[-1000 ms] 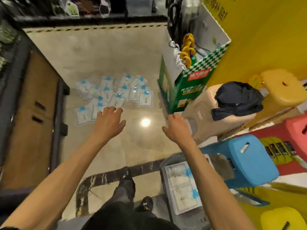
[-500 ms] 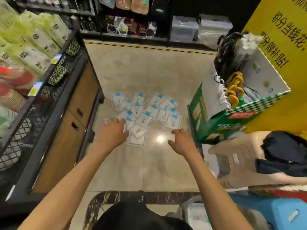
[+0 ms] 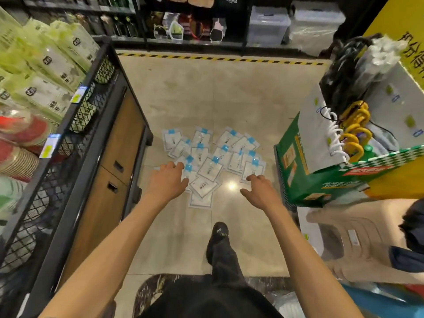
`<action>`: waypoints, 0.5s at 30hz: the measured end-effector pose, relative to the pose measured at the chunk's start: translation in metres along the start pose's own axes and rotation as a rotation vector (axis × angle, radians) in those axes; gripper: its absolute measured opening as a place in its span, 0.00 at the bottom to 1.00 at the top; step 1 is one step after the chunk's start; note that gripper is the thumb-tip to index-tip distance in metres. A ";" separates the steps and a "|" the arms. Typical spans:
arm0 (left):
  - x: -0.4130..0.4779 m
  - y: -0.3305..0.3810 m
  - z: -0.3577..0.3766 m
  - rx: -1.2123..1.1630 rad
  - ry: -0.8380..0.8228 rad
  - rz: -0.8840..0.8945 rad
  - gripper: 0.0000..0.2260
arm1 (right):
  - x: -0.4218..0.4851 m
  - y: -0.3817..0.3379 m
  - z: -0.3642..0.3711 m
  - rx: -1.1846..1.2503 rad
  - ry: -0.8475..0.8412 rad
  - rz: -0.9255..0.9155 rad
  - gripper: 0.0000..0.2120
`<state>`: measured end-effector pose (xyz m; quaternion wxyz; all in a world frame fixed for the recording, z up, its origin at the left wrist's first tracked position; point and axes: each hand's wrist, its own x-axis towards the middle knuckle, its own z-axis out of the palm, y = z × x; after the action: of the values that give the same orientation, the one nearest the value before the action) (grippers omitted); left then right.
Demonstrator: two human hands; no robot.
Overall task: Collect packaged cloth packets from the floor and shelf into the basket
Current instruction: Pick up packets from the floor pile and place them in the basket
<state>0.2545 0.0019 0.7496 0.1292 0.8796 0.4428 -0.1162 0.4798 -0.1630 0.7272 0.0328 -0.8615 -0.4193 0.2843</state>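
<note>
From the head view, the cloth packets (image 3: 207, 167) lie in a loose heap on the floor (image 3: 183, 99), just beside the green box (image 3: 321, 182). Many of them overlap, and each has a small blue tab near one end. The left hand (image 3: 168, 183) reaches out over the side of the heap far from the green box. Its grip is apart, with the fingers loosely spread, and it holds nothing. The right hand (image 3: 260, 191) reaches out over the corner of the heap nearest the green box. Its grip is apart too, and empty. I cannot tell if either hand touches a packet yet. A black shoe (image 3: 220, 232) stands on the floor, near the green box and on the person's side of the heap. The black wire rack (image 3: 75, 138) with green bags is well apart from the green box, on the other side of the heap. I cannot see the basket for sure. I think the step in hand is the first grab. The packets look flat and slippery, so it may help to slide a few together from both sides first. Then pinch the little stack by its edges and lift it. Taking the top packets first should stop the others from sliding away.
</note>
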 end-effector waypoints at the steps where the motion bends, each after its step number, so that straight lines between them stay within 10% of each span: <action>1: 0.012 0.000 -0.001 0.004 -0.007 0.002 0.21 | 0.011 0.000 -0.002 0.009 -0.003 0.006 0.27; 15: 0.214 0.010 -0.022 0.036 -0.128 0.043 0.22 | 0.166 -0.006 -0.036 0.104 -0.116 0.097 0.27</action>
<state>0.3889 0.1640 0.7033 0.1439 0.8819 0.4125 -0.1773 0.5747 -0.0292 0.6821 0.0393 -0.8602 -0.3628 0.3563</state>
